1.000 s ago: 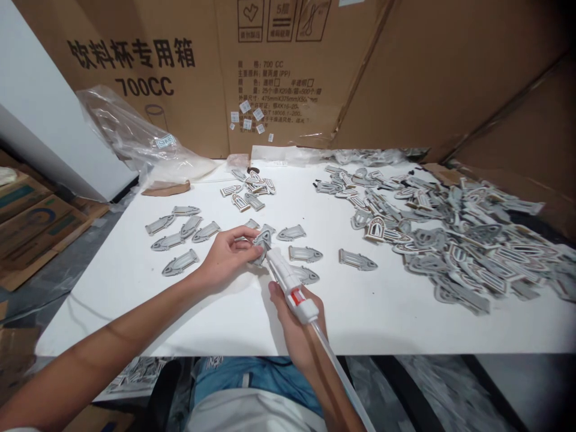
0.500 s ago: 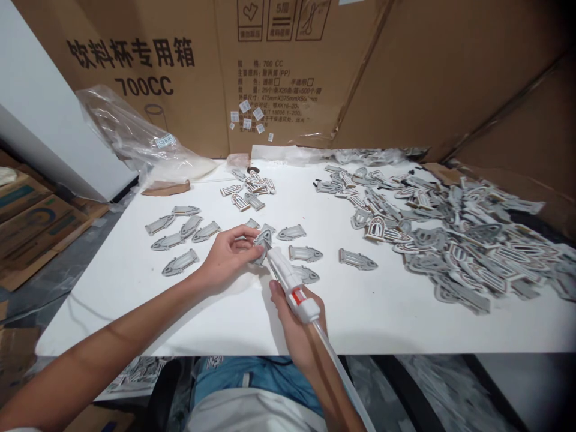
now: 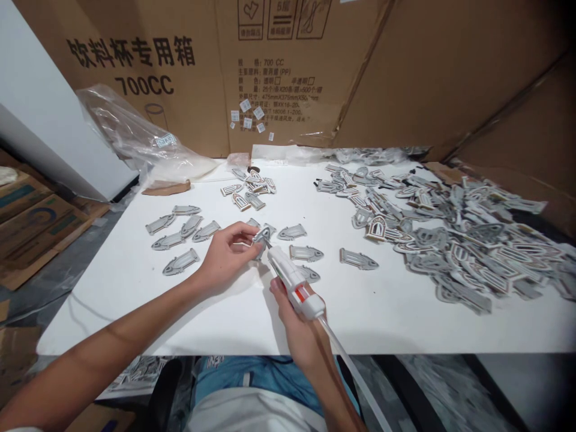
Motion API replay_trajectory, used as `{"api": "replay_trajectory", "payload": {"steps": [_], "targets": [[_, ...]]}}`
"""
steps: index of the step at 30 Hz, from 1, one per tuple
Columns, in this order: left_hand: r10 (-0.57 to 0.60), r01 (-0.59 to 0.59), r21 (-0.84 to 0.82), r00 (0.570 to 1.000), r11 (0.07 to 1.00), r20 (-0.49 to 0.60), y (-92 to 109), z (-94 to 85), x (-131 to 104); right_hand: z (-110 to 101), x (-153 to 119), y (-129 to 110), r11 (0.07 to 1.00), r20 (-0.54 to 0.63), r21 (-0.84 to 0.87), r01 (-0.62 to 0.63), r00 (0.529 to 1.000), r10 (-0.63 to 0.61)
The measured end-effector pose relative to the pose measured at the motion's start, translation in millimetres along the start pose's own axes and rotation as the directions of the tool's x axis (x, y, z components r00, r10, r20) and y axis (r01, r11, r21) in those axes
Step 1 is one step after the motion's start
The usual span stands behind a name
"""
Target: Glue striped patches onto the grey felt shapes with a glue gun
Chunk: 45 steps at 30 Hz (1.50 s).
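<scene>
- a gray piece (image 3: 261, 234) is pinched by the left hand (image 3: 226, 255) above the table (image 3: 220, 327);
- a glue gun (image 3: 291, 277) is gripped by the right hand (image 3: 299, 336);
- loose pieces (image 3: 306, 253) are strewn across the table

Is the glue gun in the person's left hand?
No, the right hand grips the glue gun, while the left hand holds a gray pointed cutout.

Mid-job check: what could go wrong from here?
The white tool in the right hand ends close to the fingers of the left hand, so a slip might touch them. The small gray piece they hold could twist if pushed. Other gray pieces lie nearby on the white table and might get knocked.
</scene>
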<state>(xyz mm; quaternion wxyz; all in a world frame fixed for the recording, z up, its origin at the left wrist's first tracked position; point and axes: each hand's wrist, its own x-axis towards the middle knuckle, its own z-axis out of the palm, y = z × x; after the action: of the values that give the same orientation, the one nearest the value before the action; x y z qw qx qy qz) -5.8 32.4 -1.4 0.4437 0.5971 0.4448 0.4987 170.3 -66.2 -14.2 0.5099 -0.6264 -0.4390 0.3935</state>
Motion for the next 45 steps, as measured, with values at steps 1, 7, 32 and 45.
{"api": "replay_trajectory", "payload": {"steps": [1,7,32,45], "targets": [[0.083,-0.084,0.067,0.996,0.994,0.017,0,-2.0,0,-2,1,-1,1.000,0.051,0.015,-0.005,0.999,0.004],[0.500,-0.538,0.356,0.843,0.764,0.201,-2,-15.1,4,-10,7,2,1.000,0.208,0.018,0.005,0.978,-0.009],[0.154,-0.234,0.696,0.972,0.679,0.176,-34,-80.3,103,-14,6,-2,0.990,0.222,-0.065,0.123,0.969,-0.105],[0.082,-0.352,0.830,0.932,0.433,0.353,-38,-91.7,127,-14,3,-6,0.999,0.126,0.024,0.047,0.991,-0.050]]}}
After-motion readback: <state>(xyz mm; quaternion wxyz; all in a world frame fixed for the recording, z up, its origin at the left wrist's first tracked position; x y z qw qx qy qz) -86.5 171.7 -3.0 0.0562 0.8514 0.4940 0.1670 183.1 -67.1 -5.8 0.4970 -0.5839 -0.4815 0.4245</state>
